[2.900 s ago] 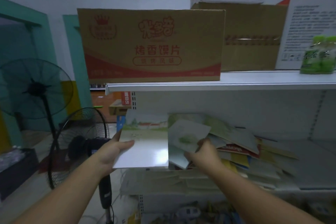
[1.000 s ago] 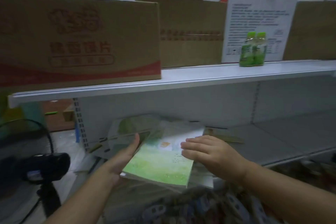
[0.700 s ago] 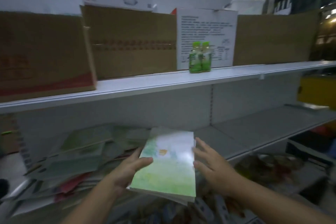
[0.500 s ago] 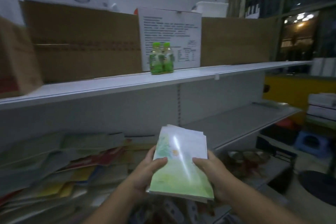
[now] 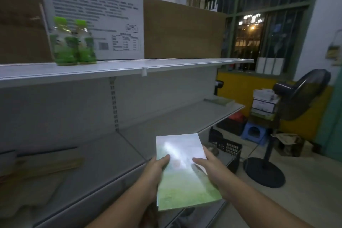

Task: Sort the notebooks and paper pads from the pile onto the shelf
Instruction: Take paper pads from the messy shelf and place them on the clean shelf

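"Which step are you on?"

"Carrying. My left hand (image 5: 153, 173) and right hand (image 5: 212, 171) each clasp a side of the green notebooks (image 5: 185, 177), thumbs on the cover. I hold them over the front edge of the shelf (image 5: 166, 116), well right of the pile (image 5: 37, 163)."

"And next?"

"Probably lay them flat on the bare board, maybe beside the greenish stack (image 5: 220, 101) at the far end, squaring edges before letting go."
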Motion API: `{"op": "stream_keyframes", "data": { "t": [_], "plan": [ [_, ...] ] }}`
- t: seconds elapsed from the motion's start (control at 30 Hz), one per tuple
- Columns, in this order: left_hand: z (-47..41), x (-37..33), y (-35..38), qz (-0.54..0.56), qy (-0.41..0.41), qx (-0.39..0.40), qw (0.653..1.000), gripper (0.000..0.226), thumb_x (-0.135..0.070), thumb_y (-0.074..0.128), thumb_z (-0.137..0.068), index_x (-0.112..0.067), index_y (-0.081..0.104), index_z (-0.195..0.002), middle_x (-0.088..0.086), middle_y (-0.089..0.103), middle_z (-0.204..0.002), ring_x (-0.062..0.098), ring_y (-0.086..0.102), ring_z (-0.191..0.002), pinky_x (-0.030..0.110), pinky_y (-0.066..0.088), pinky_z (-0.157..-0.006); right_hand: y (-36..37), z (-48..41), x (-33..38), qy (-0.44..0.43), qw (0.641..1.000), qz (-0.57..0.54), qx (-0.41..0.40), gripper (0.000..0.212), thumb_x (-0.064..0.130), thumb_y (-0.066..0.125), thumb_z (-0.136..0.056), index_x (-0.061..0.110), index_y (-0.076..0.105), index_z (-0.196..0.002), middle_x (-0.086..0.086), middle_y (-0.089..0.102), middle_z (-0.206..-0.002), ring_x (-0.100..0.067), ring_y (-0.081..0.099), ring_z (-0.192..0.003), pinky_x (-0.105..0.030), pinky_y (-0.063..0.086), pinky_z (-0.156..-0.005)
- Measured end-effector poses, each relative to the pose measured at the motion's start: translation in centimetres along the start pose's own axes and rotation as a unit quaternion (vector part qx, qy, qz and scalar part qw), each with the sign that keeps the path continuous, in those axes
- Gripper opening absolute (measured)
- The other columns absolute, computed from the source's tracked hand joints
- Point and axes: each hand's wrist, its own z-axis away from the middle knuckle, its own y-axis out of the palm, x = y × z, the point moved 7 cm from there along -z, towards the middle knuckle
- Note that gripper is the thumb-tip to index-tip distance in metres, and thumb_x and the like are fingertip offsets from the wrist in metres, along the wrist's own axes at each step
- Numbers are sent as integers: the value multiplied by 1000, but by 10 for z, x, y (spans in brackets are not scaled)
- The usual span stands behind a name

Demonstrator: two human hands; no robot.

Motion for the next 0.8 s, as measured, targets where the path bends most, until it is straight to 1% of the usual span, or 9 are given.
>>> {"op": "stream_keyframes", "data": {
  "t": [0.13, 0.2, 0.27, 0.37, 0.43, 0.53, 0.6, 0.67, 0.8],
  "plan": [
    [-69, -7, 29, 6, -15, 25, 1000, 23, -24, 53, -96, -18, 56, -118, 21, 70, -104, 42, 69, -86, 48, 56, -68, -51, -53, -6, 34, 998, 29, -48, 29, 17, 49, -97, 26, 48, -125, -3, 64, -113, -26, 69, -92, -38, 58, -73],
    [-108, -16, 47, 14, -10, 24, 1000, 17, -23, 54, -95, -17, 57, -111, 22, 69, -103, 42, 68, -86, 50, 56, -70, -81, -85, -6, 42, 989, 115, -78, 29, 22, 42, -100, 21, 48, -129, -1, 64, -113, -22, 67, -93, -34, 56, -77],
    [-146, -24, 66, 18, 18, 22, 999, 8, -22, 54, -96, -18, 55, -103, 18, 69, -96, 36, 68, -80, 43, 55, -63, -102, -117, -3, 57, 978, 183, -79, 31, 26, 34, -103, 20, 50, -129, 2, 63, -114, -16, 64, -96, -28, 52, -77],
    [-207, -35, 89, 13, 42, 10, 999, 7, -20, 52, -97, -18, 51, -104, 12, 66, -93, 31, 66, -77, 34, 52, -57, -137, -170, 8, 69, 964, 236, -102, 32, 24, 32, -103, 17, 53, -127, 0, 64, -111, -15, 62, -93, -25, 48, -75],
    [-247, -41, 104, 7, 48, 18, 999, 9, -21, 52, -97, -17, 54, -105, 12, 67, -95, 33, 67, -80, 39, 55, -63, -158, -203, 17, 62, 959, 248, -123, 31, 22, 32, -102, 18, 54, -125, -2, 64, -111, -17, 62, -94, -24, 46, -72],
    [-296, -45, 128, 13, 42, 40, 998, 16, -19, 53, -96, -11, 58, -109, 15, 73, -93, 39, 68, -87, 59, 53, -82, -193, -243, 18, 62, 954, 243, -167, 25, 20, 35, -102, 23, 56, -113, -6, 65, -110, -25, 63, -97, -29, 48, -79],
    [-317, -45, 146, 36, 34, 54, 997, 9, -14, 51, -96, -11, 59, -99, 12, 74, -80, 37, 67, -83, 57, 51, -86, -217, -265, 16, 77, 951, 236, -185, 24, 20, 38, -101, 20, 61, -106, -10, 68, -106, -31, 65, -95, -40, 50, -88],
    [-340, -42, 163, 52, 13, 53, 997, 8, -9, 54, -93, -14, 54, -99, 15, 69, -87, 36, 64, -83, 52, 52, -81, -242, -286, 16, 86, 953, 217, -194, 24, 20, 42, -100, 17, 64, -107, -8, 71, -95, -30, 68, -87, -43, 54, -86],
    [-390, -36, 199, 64, -14, 73, 995, 71, -11, 79, -56, -7, 52, -121, 26, 61, -115, 44, 65, -96, 64, 52, -79, -292, -327, 21, 93, 958, 192, -189, 18, 20, 44, -100, 21, 62, -102, -3, 71, -85, -22, 68, -74, -28, 51, -65]
  ]
}}
